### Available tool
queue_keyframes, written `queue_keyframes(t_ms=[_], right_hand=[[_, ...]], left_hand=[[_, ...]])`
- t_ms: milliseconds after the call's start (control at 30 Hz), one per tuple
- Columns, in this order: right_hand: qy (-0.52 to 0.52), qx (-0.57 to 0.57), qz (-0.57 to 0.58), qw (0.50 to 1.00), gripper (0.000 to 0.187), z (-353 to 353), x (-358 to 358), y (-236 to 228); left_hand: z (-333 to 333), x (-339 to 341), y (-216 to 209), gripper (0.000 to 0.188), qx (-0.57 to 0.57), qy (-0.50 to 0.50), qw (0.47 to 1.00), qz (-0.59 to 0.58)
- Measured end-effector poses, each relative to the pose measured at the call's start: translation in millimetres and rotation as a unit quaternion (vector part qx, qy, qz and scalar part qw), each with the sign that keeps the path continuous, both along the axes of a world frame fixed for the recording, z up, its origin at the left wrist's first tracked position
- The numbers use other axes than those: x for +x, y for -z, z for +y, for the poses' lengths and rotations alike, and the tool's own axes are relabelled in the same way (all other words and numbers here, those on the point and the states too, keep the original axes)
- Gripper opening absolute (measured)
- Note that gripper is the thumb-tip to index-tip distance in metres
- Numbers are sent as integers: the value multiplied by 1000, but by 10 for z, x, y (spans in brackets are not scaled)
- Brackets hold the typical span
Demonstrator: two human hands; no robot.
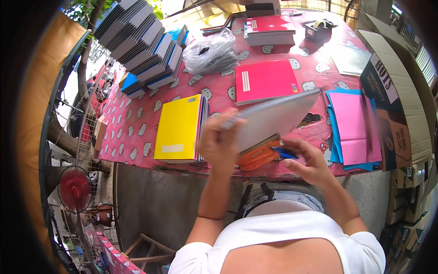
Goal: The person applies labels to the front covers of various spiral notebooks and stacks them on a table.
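My left hand (222, 139), blurred, grips one end of a spiral notebook (276, 118) held tilted above the table, its pale back side showing and the wire coil along its upper edge. In my right hand (310, 160) is a small blue-handled tool (286, 153), perhaps pliers; its tip points left toward an orange block (259, 155) under the notebook's lower edge. A stack of yellow-covered spiral notebooks (179, 128) lies beside my left hand. Behind the held notebook is a red-covered book block (264, 81), and pink and blue cover sheets (349, 128) lie to the right.
The table (132, 132) has a pink patterned cover. Tall leaning notebook stacks (141, 43), a clear plastic bag (210, 52), a red-topped stack (270, 32) and a tape dispenser (319, 29) stand farther back. An open cardboard box (397, 100) borders the right side.
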State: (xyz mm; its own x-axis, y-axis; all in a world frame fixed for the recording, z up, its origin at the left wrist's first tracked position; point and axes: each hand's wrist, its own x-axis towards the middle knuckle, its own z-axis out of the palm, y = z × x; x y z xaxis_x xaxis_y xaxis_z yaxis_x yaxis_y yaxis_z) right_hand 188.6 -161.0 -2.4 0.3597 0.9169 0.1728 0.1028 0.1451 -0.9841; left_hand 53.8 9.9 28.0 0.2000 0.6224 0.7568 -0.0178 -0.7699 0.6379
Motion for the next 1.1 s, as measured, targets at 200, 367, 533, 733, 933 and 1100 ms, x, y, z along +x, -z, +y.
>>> queue_keyframes(t_ms=[200,367,533,733,933,1100], right_hand=[[170,-126,-480,852,35,-372,360,1136],[222,-64,-361,904,28,79,941,861],[265,-67,-409,870,31,883,1851,1139],[323,-169,-421,831,42,1585,2094,1239],[288,-362,-260,848,41,1857,2284,1384],[296,-368,-279,836,32,1975,2291,1492]], left_hand=[[1202,-1239,-877,8,485,-415,770,-10],[1679,-1551,-1940,32,532,-328,774,94],[2512,-421,-907,21,64,31,926,372],[2754,-495,979,29,97,-40,847,521],[2906,-326,1065,24,41,-10,862,505],[2868,-255,940,28,27,-71,857,510]])
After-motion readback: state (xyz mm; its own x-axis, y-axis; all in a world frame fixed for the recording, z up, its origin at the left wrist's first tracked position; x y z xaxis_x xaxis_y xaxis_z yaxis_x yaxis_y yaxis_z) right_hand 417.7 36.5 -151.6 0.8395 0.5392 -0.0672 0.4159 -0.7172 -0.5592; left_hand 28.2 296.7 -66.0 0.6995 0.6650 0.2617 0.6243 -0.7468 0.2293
